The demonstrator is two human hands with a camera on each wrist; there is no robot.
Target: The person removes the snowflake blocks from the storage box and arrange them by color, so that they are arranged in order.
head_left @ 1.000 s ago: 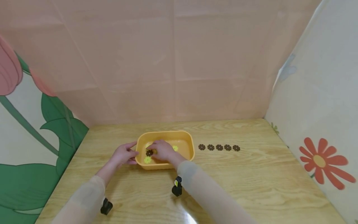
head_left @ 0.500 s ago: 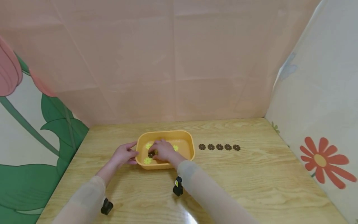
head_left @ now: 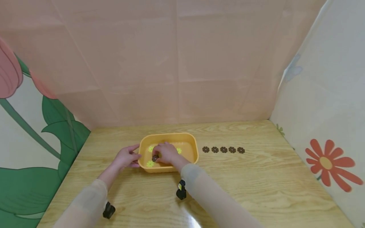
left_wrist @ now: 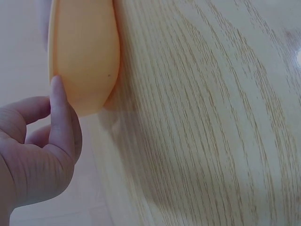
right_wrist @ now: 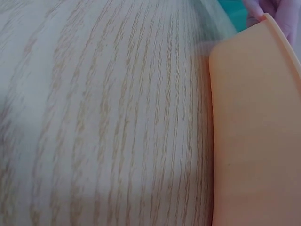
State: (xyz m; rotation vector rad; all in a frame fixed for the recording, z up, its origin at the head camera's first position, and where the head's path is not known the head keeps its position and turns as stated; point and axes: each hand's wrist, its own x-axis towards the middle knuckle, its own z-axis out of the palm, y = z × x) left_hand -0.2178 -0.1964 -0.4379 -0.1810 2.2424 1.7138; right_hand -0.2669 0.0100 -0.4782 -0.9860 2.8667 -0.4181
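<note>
Pinching brown flower (head_left: 155,158) in tub (head_left: 190,152)

No writing is legible; the black device's (head_left: 181,194) yellow mark (head_left: 180,186), low centre in the head view, is too small.

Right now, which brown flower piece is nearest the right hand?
The brown piece inside the yellow tub, at the right hand's fingers; the other five lie in a row on the table.
</note>
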